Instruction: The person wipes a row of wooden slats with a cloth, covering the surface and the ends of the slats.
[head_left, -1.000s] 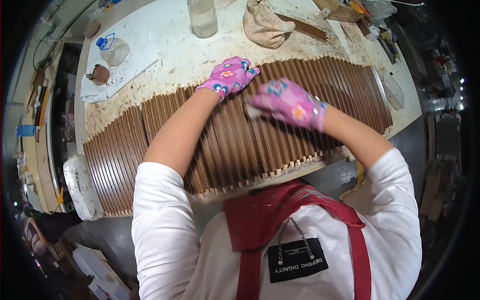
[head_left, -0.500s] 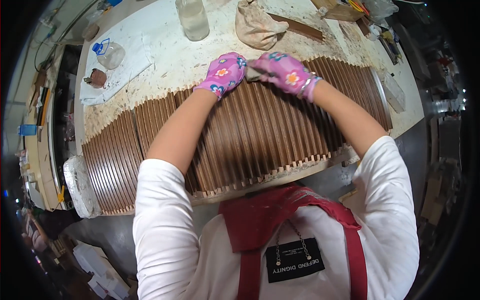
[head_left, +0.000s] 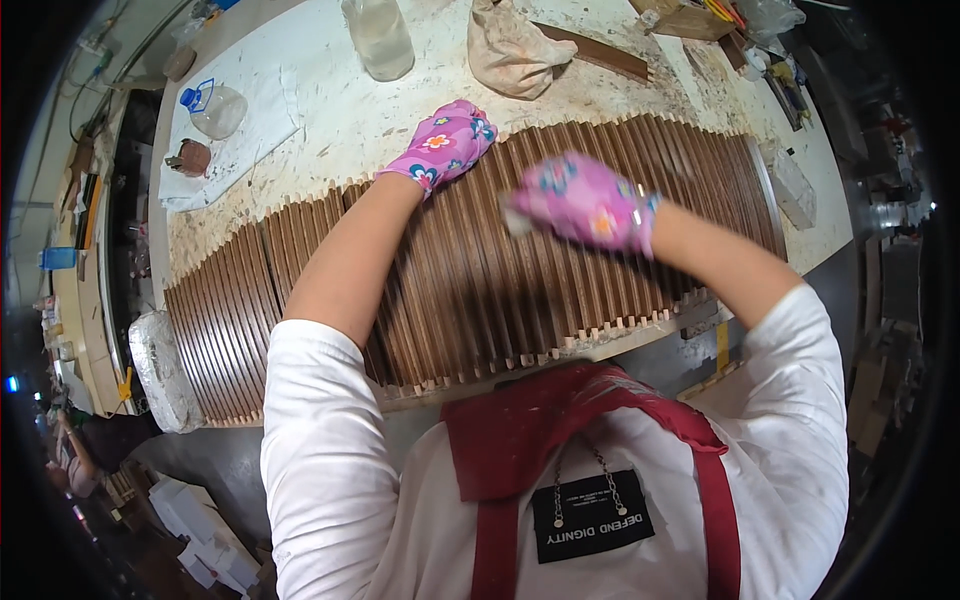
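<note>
A long row of dark brown grooved wooden slats point(head_left: 460, 270), with pale tenon-like ends, lies side by side across the table. At their far ends my left hand point(head_left: 440, 148), in a pink flowered glove, is closed with its fingers curled. Whatever it grips there is hidden. My right hand point(head_left: 585, 200), gloved alike and smeared by motion, is over the middle of the slats. A small greyish-white pad point(head_left: 517, 218) is pinched in its fingers, close to the slat surface; its exact kind is unclear.
Beyond the slats stand a cloudy plastic bottle point(head_left: 380, 45), a stained cloth bag point(head_left: 510, 55) and a loose brown strip point(head_left: 600, 53). At far left, a blue-capped jug point(head_left: 217, 112) and a reddish-brown lump point(head_left: 190, 158) rest on white cloth. Wrapped blocks flank the row, one at left point(head_left: 163, 370).
My right hand has come from the far ends of the slats toward me and slightly right, the pad still in it. My left hand has stayed nearly in place.
</note>
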